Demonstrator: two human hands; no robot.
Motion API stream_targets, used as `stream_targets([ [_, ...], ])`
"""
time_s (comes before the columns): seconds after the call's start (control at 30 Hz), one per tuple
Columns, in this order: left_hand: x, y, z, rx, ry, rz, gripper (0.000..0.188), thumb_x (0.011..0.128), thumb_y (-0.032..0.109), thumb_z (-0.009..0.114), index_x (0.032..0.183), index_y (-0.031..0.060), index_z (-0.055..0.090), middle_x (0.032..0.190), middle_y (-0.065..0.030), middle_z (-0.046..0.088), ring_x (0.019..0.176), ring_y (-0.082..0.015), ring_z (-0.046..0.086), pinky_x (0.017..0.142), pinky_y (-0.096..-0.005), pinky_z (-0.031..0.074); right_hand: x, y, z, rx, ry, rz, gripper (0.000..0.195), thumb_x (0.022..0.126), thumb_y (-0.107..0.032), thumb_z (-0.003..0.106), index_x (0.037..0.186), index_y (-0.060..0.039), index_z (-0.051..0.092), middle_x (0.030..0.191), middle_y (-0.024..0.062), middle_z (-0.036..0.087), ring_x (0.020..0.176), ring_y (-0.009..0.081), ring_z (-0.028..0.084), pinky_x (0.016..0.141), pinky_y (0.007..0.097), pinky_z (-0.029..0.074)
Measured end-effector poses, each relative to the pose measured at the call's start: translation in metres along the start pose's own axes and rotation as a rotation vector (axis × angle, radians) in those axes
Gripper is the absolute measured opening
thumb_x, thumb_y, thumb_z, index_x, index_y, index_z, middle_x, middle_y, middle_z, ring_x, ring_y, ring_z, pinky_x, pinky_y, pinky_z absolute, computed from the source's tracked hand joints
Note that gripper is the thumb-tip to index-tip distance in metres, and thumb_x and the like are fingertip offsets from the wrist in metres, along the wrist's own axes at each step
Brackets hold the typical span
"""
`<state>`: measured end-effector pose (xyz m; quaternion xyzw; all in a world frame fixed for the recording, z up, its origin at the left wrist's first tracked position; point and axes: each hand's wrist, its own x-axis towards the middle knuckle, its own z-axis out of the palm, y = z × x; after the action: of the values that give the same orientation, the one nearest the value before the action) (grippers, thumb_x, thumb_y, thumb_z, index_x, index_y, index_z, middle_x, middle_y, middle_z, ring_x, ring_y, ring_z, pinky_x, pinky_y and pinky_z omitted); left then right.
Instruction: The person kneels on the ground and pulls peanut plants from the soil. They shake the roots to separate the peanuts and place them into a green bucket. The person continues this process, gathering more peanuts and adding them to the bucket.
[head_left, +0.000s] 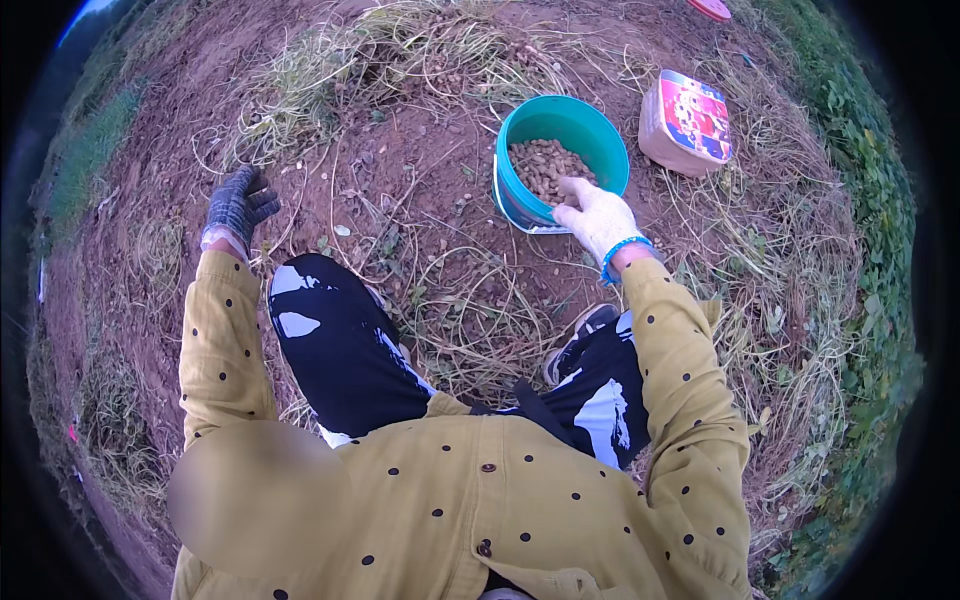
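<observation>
My left hand (241, 201), in a dark grey knitted glove, is low over the soil at the left, beside dry plant stems. Its fingers are slightly bent; whether anything lies under them is hidden. Over the near right rim of a green plastic bucket (609, 150) reaches my right hand (600, 217), in a white knitted glove with a blue cuff. Its thumb and forefinger are apart, with nothing visible between them. Unshelled peanuts (546, 166) cover the bucket's bottom, just beyond those fingers. The bucket stands upright, its white handle (496, 184) hanging down at the left side.
Right of the bucket stands a pale tub (667, 139) with a colourful printed side. A heap of pulled vines (360, 67) lies ahead on reddish soil. Dry stems (480, 322) litter the ground between my shoes. Green leafy plants (877, 247) border the right side.
</observation>
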<state>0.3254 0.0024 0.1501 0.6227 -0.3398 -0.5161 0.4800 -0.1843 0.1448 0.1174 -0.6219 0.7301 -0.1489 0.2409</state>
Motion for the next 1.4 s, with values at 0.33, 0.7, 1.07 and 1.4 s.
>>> stream_targets([
  [0.33, -0.017, -0.309, -0.148, 0.092, 0.219, -0.615, 0.022, 0.091, 0.03, 0.063, 0.096, 0.0086, 0.061, 0.081, -0.0085, 0.062, 0.064, -0.0238, 0.063, 0.056, -0.0405, 0.055, 0.051, 0.003, 0.095, -0.359, -0.019, 0.116, 0.063, 0.088, -0.035, 0.062, 0.142, -0.0083, 0.046, 0.127, 0.0238, 0.061, 0.111, 0.0404, 0.062, 0.096, 0.0466, 0.048],
  [0.7, 0.048, -0.358, -0.165, 0.77, 0.407, -0.286, 0.037, 0.089, 0.038, 0.058, 0.11, 0.0099, 0.071, 0.109, -0.0221, 0.069, 0.103, -0.0409, 0.065, 0.092, -0.0486, 0.05, 0.076, 0.008, 0.102, -0.309, -0.054, 0.179, 0.036, 0.09, -0.026, 0.057, 0.119, -0.0051, 0.061, 0.096, 0.0238, 0.07, 0.091, 0.042, 0.068, 0.078, 0.0494, 0.051],
  [1.07, 0.161, -0.408, -0.232, 0.71, 0.692, -0.391, 0.025, 0.087, 0.023, 0.063, 0.106, 0.0107, 0.074, 0.103, -0.018, 0.072, 0.096, -0.035, 0.07, 0.084, -0.0431, 0.054, 0.078, 0.015, 0.114, -0.273, -0.024, 0.312, 0.032, 0.089, -0.017, 0.057, 0.12, -0.0085, 0.062, 0.09, 0.017, 0.071, 0.077, 0.0335, 0.068, 0.072, 0.0421, 0.051],
  [1.4, 0.165, -0.374, -0.202, 0.762, 0.661, -0.424, 0.046, 0.078, 0.027, 0.07, 0.115, -0.0006, 0.063, 0.106, -0.0304, 0.067, 0.102, -0.0447, 0.065, 0.088, -0.0483, 0.051, 0.073, -0.012, 0.119, 0.039, 0.051, 0.295, 0.022, 0.09, -0.007, 0.054, 0.111, -0.0025, 0.06, 0.083, 0.0033, 0.062, 0.069, 0.0105, 0.052, 0.063, 0.0295, 0.046],
])
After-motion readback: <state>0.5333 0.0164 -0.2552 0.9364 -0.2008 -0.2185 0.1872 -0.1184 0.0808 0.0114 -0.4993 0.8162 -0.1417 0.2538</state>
